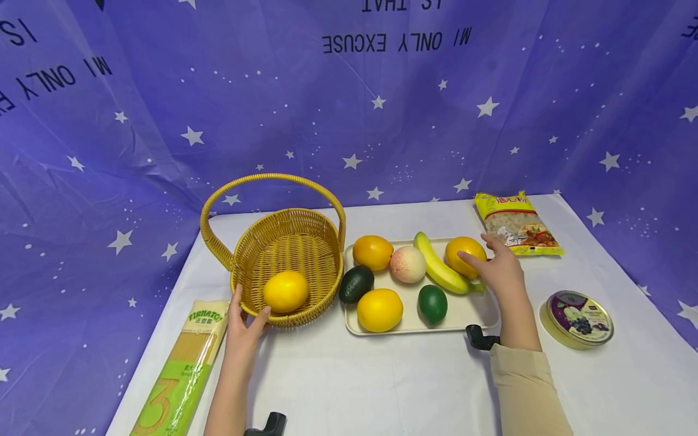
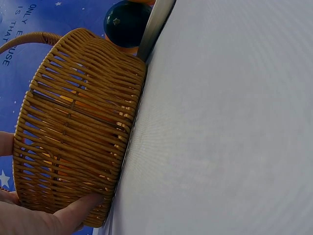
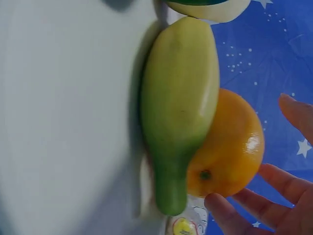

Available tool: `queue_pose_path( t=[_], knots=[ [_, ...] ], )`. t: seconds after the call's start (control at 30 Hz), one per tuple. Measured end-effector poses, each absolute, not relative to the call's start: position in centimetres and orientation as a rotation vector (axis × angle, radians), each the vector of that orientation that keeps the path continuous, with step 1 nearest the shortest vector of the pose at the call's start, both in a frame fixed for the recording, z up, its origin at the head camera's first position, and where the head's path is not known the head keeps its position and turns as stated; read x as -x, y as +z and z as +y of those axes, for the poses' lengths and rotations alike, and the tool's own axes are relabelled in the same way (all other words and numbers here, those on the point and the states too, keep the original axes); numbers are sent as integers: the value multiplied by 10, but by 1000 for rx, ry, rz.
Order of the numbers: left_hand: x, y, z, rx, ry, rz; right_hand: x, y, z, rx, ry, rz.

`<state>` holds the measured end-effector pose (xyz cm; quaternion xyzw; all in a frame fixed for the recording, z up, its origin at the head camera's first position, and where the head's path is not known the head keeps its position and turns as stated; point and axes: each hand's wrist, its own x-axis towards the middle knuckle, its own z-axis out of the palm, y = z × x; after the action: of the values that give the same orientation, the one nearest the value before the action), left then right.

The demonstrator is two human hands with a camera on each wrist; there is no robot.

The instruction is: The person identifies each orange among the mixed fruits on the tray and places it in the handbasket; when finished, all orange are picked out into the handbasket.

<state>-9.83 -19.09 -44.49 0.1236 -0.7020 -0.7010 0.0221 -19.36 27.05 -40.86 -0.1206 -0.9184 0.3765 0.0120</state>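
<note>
Orange — lies at the right end of the tray, beside the banana; the right hand surrounds it, thumb and fingers apart. The left hand — clamped on the wicker basket at its near rim.

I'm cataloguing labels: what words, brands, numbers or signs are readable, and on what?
"FIRMATO": long green plastic pasta packet; smaller print unreadable.
"3": same packet.
"ONLY EXCUSE": purple starry cloth backdrop, upside down in head view; preceding word unclear.
"IS THAT": same backdrop.
"通心粉", apparently: yellow plastic food bag; smaller print unreadable.
Round golden metal tin: lettering too small.
</note>
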Motion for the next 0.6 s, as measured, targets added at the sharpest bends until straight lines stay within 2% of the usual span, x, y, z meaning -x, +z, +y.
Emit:
queue_pose_path(
  t=[0.6],
  knots=[
    [98, -445, -190, -378, -2120, -2198, 196, -430, 270, 420, 1276, -2807]
  ],
)
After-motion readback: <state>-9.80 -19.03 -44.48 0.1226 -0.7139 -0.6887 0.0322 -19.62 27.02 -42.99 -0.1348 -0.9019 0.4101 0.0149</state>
